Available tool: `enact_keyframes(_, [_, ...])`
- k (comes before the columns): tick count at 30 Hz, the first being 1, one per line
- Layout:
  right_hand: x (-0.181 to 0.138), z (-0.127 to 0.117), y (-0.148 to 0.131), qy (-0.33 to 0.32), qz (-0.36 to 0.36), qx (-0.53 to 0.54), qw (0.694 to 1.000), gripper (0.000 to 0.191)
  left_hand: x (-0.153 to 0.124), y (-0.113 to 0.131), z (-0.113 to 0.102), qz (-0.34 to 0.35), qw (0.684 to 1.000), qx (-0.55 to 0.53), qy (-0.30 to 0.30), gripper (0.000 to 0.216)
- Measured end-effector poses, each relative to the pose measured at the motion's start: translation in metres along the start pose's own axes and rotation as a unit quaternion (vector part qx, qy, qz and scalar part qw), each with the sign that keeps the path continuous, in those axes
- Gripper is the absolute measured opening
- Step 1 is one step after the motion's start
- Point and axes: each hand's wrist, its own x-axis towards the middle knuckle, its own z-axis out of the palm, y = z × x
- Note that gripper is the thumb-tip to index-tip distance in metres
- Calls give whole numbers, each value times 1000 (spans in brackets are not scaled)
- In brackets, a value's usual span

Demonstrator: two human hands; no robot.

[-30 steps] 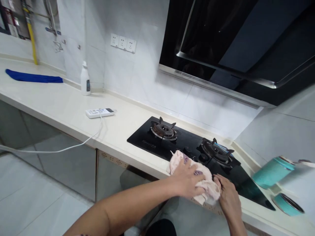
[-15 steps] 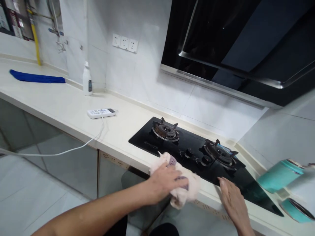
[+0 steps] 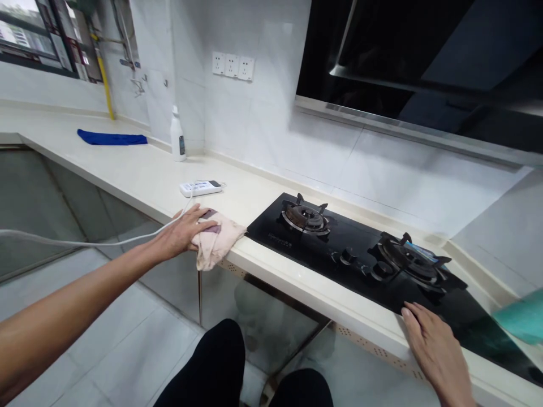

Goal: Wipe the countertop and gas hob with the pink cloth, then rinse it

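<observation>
My left hand grips a pale pink cloth with a purple patch. The cloth lies over the counter's front edge, its lower part hanging down, just left of the black gas stove. My right hand rests on the front edge by the stove's right side, fingers stretched out and holding nothing. On the stove stand two burners, a left burner and a right burner, with control knobs between them.
A white device with a cable lies behind my left hand. Farther back are a white spray bottle and a blue cloth. A teal container stands right of the stove; the range hood hangs above.
My left hand has moved left along the counter's edge with the pink cloth, from in front of the stove to beside it. My right hand stays near the stove's front edge.
</observation>
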Motion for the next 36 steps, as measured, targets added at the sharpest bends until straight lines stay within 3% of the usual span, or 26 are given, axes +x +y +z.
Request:
enact_keyframes(3, [0,0,-4,1,8,-10,1000,76,-9,-12,-3,18,1000,-7,-1,73])
enact_keyframes(6, [-1,-1,-10,11,11,-13,1000,76,-10,20,-2,45,999,13,24,68])
enact_keyframes(10, [-1,-2,-18,17,15,-7,1000,76,6,115,7,100,993,45,46,60])
enact_keyframes(15, [5,-12,-26,18,42,76,996,71,36,245,24,158,976,53,140,43])
enact_keyframes(19, [-1,-32,-58,149,106,208,961,61,59,336,37,196,961,37,194,36])
enact_keyframes(21, [-13,-36,-91,194,85,247,946,51,72,379,40,206,962,20,176,35])
enact_keyframes(25, [-39,-16,-158,139,-47,234,961,45,92,438,34,211,973,-44,79,44])
enact_keyframes(28, [-47,6,-174,131,-110,160,972,66,89,428,23,246,964,-82,61,55])
enact_keyframes(31, [-46,16,-166,107,-131,103,980,76,76,367,17,337,914,-215,59,70])
enact_keyframes(34, [-37,12,-166,45,-150,0,988,67,74,297,16,266,909,-311,83,60])
enact_keyframes(36, [-26,5,-177,-6,-149,-55,987,71,85,266,16,193,918,-327,110,50])
